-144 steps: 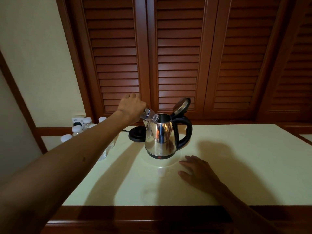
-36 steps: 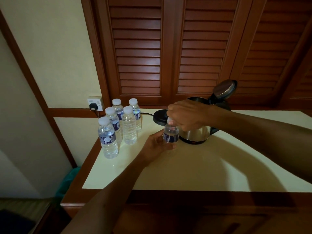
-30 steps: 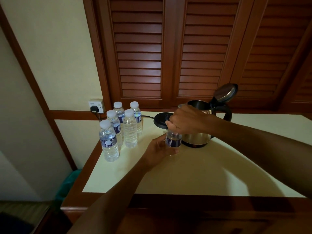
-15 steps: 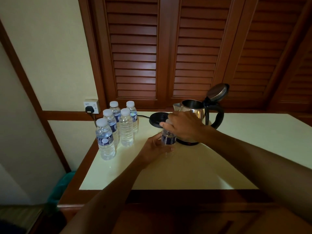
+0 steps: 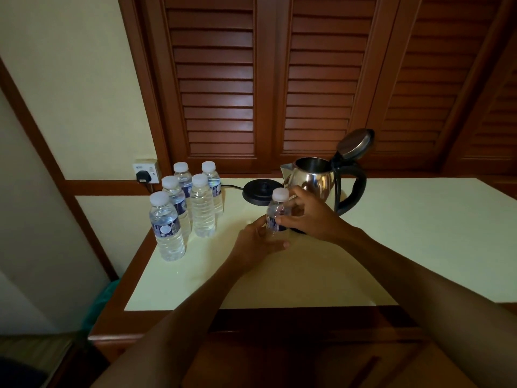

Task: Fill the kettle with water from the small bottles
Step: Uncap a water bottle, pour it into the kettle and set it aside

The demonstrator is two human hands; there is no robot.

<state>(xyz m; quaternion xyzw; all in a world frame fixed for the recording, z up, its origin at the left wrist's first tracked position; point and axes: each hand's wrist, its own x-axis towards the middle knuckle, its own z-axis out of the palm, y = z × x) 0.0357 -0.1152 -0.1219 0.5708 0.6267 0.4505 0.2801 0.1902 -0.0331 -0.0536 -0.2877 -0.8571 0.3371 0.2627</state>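
A small clear water bottle (image 5: pixel 277 210) with a white cap and a dark blue label stands upright on the cream tabletop (image 5: pixel 405 247), just in front of the kettle. My left hand (image 5: pixel 256 243) grips its lower part from the left. My right hand (image 5: pixel 310 217) wraps its upper body from the right, thumb on the label, with the cap showing above my fingers. The steel kettle (image 5: pixel 313 179) stands off its base directly behind, its black handle to the right and its lid (image 5: pixel 355 142) hinged up.
Several capped full bottles (image 5: pixel 201 211) stand grouped at the table's left end, the nearest one (image 5: pixel 166 228) close to the edge. The black kettle base (image 5: pixel 260 191) sits left of the kettle, its cord running to a wall socket (image 5: pixel 145 172). Louvred wooden doors stand behind.
My right hand has come off the top of the bottle and dropped to its side, so the white cap now shows. My left hand keeps its hold on the bottle.
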